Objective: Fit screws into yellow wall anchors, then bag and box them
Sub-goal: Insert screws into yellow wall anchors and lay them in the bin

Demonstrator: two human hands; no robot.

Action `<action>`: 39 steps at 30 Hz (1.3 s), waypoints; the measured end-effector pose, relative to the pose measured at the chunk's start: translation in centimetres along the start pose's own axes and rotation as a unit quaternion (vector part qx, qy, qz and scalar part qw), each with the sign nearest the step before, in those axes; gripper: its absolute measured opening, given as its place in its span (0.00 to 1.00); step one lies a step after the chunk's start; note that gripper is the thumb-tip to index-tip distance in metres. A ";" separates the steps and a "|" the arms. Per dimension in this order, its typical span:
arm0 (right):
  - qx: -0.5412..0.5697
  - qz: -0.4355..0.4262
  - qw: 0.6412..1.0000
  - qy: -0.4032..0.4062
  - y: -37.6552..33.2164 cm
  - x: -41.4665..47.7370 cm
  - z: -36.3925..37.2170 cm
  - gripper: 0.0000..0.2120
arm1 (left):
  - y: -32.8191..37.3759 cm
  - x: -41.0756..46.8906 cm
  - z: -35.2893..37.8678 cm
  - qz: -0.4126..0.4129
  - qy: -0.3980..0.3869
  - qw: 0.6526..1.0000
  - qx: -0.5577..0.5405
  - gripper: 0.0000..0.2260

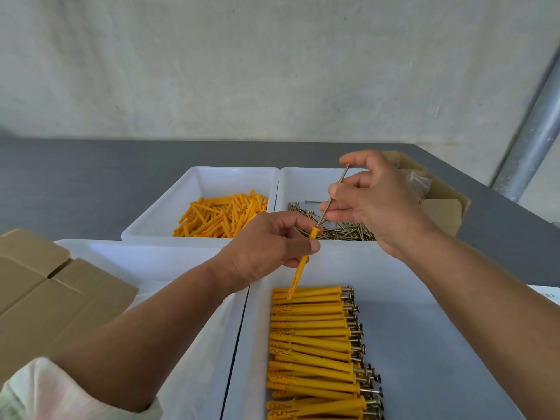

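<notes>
The left hand (269,247) grips a tilted yellow anchor (303,263), mouth upward. The right hand (372,204) pinches a screw (335,194), its tip at that mouth. Just below, fitted anchors (315,344) lie rowed in a white tray (424,328). Behind, on the grey bench (91,177), are loose anchors (221,216) and loose screws (339,230).

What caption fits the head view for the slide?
Left hand holds a yellow plastic wall anchor while right hand aims a long metal screw at its collar.

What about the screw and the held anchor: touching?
Cannot tell. Head view: the screw ends at the mouth of the anchor; no contact or gap shows plainly.
</notes>
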State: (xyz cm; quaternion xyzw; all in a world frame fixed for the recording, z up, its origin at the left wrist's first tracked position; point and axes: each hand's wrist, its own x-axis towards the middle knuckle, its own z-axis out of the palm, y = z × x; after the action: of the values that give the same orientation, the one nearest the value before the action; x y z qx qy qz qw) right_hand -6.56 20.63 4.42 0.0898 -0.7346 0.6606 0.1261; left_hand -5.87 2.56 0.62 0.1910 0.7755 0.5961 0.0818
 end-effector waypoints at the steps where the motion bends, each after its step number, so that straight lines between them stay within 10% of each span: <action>1: -0.007 0.001 1.000 -0.003 0.0 0.0 0.0 0.18 | 0.0 0.0 0.0 0.000 0.000 1.000 0.000 0.07; 29: -0.141 0.089 0.981 -0.100 -0.4 -0.8 0.2 0.02 | 0.2 -0.1 -0.1 -0.004 0.013 1.000 0.006 0.05; 39: -0.485 -0.080 0.851 -0.186 -1.4 -2.0 0.5 0.12 | 0.0 0.0 0.0 -0.005 0.020 0.999 0.025 0.10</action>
State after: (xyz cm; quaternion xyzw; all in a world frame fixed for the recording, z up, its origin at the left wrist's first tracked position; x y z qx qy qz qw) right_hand -4.23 19.87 5.10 0.1965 -0.9617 0.1786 0.0673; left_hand -5.89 2.54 0.64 0.1767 0.7929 0.5796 0.0645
